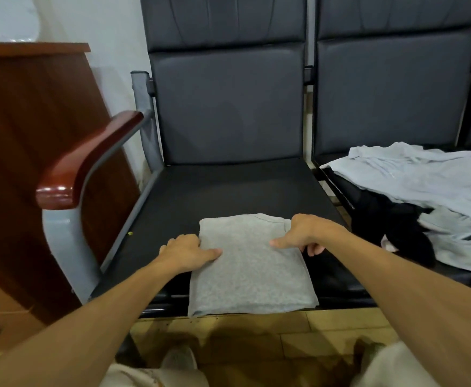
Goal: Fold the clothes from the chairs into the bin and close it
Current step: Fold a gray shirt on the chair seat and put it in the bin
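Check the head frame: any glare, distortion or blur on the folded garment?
Head view: frame edges stretch from the wide-angle lens; one glare spot on the wooden armrest; folded grey garment evenly lit, reasonably sharp, gripped by left hand and right hand.

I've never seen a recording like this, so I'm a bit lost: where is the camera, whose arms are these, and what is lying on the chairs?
There is no machine here. A single camera sits on a person's head and looks forward and down, so the two bare arms reaching in from the bottom are that person's own. The left hand and the right hand each hold a side edge of a folded grey garment, with the thumbs lying on top. The garment rests at the front of a black chair seat. On the next seat to the right lies a heap of unfolded clothes, pale and black. A wooden armrest and a brown cabinet are on the left.
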Demonstrator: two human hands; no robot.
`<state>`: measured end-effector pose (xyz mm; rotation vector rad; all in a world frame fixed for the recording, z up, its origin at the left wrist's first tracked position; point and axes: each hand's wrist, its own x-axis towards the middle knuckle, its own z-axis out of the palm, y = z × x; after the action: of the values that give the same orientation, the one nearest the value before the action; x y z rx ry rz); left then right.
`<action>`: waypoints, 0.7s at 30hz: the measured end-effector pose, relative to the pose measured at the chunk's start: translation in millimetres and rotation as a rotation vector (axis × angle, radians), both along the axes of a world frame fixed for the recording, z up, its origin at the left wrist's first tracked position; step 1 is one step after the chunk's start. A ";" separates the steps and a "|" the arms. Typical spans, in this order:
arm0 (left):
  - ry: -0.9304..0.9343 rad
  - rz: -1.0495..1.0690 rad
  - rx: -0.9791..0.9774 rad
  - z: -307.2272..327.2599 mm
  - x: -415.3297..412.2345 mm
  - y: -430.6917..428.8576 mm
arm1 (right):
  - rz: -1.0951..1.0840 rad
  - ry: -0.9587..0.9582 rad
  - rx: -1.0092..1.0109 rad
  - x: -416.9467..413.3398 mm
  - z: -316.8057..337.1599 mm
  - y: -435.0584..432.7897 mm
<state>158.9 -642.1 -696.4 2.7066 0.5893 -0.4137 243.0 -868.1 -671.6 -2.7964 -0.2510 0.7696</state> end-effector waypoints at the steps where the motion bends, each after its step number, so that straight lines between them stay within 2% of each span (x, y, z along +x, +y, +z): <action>1: -0.053 0.013 -0.079 1.9 -1.1 -4.6 | 0.000 0.004 0.004 -0.6 -0.9 2.6; 5: -0.203 0.102 -0.311 5.1 1.2 -15.8 | -0.006 0.023 0.061 -3.0 -6.9 16.8; 8: -0.227 0.333 -0.666 9.6 0.9 -17.2 | -0.026 0.029 0.138 -5.6 -10.6 24.6; 10: -0.192 0.520 -0.940 20.6 -7.5 -17.6 | -0.072 0.050 0.249 -7.2 -9.1 25.0; 12: -0.101 0.621 -1.089 29.6 -15.5 -17.4 | -0.110 0.048 0.350 -8.9 -5.4 22.6; 15: -0.040 0.635 -1.182 35.2 -21.1 -19.7 | -0.149 0.018 0.492 -13.1 0.2 18.7; 18: -0.118 0.589 -1.176 43.4 -25.0 -27.9 | -0.155 -0.054 0.649 -26.8 8.0 15.7; 21: -0.289 0.538 -1.104 61.3 -35.6 -29.5 | -0.161 -0.156 0.853 -46.3 21.9 16.4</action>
<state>123.3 -671.6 -635.1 1.4499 0.6905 -0.1190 196.7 -851.6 -649.7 -2.0261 -0.2891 0.2910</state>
